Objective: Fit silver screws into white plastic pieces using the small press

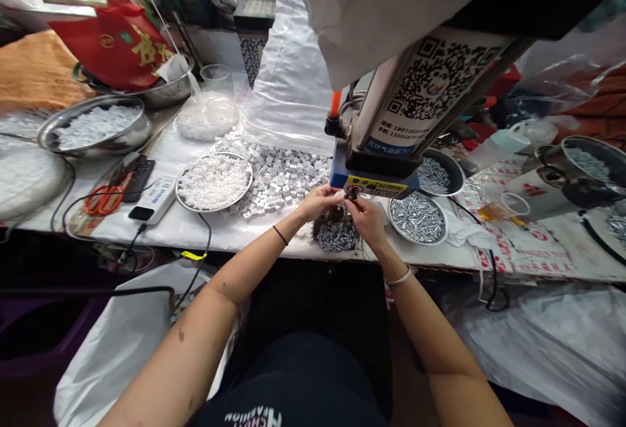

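Note:
Under the blue head of a press (374,179), my two hands meet, fingertips almost touching. My left hand (319,203) pinches a small white plastic piece (340,194). The fingers of my right hand (366,218) are closed beside the dark press tool (351,193); whatever they hold is too small and hidden to name. Just below the hands, a heap of small metal pins (337,236) lies at the foot of the press. To the right stands a round dish of shiny metal pins (418,218). Many white plastic pieces (278,176) are spread on the table to the left.
A plate of small white parts (214,181) stands left of the loose pieces. Farther left are a power strip (154,195), orange-handled scissors (104,199) and a metal bowl (95,124). A dark pan (440,173) and a clear bottle (499,147) are at the right.

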A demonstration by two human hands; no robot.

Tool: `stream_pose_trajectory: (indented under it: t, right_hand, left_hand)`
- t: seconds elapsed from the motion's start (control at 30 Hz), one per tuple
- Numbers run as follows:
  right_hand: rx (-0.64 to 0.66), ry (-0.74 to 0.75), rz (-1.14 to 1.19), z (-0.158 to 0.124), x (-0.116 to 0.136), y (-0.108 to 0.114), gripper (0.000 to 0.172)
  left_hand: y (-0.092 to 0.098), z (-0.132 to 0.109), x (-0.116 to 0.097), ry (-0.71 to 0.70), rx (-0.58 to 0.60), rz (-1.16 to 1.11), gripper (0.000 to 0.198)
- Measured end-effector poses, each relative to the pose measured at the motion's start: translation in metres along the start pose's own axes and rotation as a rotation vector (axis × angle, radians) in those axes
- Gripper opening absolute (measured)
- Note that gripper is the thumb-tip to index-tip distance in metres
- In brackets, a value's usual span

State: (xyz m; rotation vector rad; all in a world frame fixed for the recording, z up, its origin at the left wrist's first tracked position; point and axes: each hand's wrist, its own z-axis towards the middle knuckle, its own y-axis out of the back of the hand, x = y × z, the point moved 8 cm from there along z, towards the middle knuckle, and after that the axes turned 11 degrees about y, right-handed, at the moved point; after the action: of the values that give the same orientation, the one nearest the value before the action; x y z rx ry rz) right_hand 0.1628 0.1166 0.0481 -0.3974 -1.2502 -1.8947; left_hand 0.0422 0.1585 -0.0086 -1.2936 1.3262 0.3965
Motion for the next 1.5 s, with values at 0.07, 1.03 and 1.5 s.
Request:
stream_pose_trajectory:
  t: [0.07,1.03,1.5]
  right_hand:
    - [0.020,0.003,0.000,0.005,0.000,-0.007,0.025]
    - [0.061,0.164,-0.101,-0.015,0.024,-0.016,0.024]
    - [-0.012,-0.259,-0.707,-0.073,-0.132,0.109,0.025]
  left_hand:
    - [0.003,0.002,0.012,0.004,-0.004,-0.057,0.039]
    - [0.001,-0.024,0.006,-0.153,0.017,0.248,0.032]
    - [0.010,-0.073,0.011,-0.207,-0.535,0.619,0.021]
